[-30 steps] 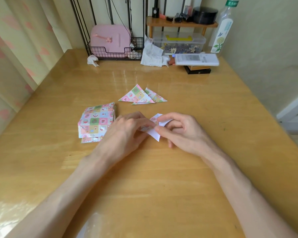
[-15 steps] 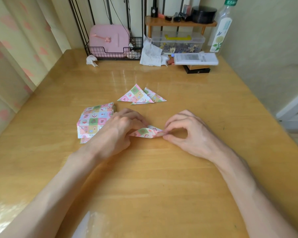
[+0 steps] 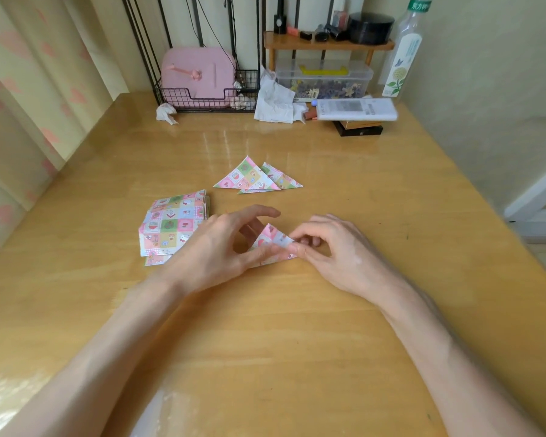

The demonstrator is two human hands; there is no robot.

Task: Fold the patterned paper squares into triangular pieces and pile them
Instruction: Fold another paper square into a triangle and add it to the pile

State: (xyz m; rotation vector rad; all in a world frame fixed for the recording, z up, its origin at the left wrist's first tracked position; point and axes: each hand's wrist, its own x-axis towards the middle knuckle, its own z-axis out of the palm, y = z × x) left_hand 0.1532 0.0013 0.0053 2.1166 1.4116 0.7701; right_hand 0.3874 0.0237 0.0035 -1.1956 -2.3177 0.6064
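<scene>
**A:** What takes up most of the view?

**B:** A glossy wooden table [image 3: 297,342], with both bare forearms reaching across it from the near edge.

**A:** And the hands?

**B:** The left hand [image 3: 215,250] and the right hand [image 3: 338,250] meet near the middle of the table. The left thumb lies on the near edge of the half-folded paper piece [image 3: 270,238], with its fingers arched and spread behind it. The right thumb and forefinger are closed together on the piece's right corner, and the other right fingers are curled under.

**A:** Where is the paper?

**B:** The stack of patterned paper squares [image 3: 174,225] lies just left of the left hand. Two folded triangles [image 3: 252,178] lie beyond the hands, overlapping each other.

**A:** And the smallest?

**B:** The half-folded paper piece, between the two hands. Its far point is tilted up, and I cannot tell whether its near edge touches the table.
</scene>
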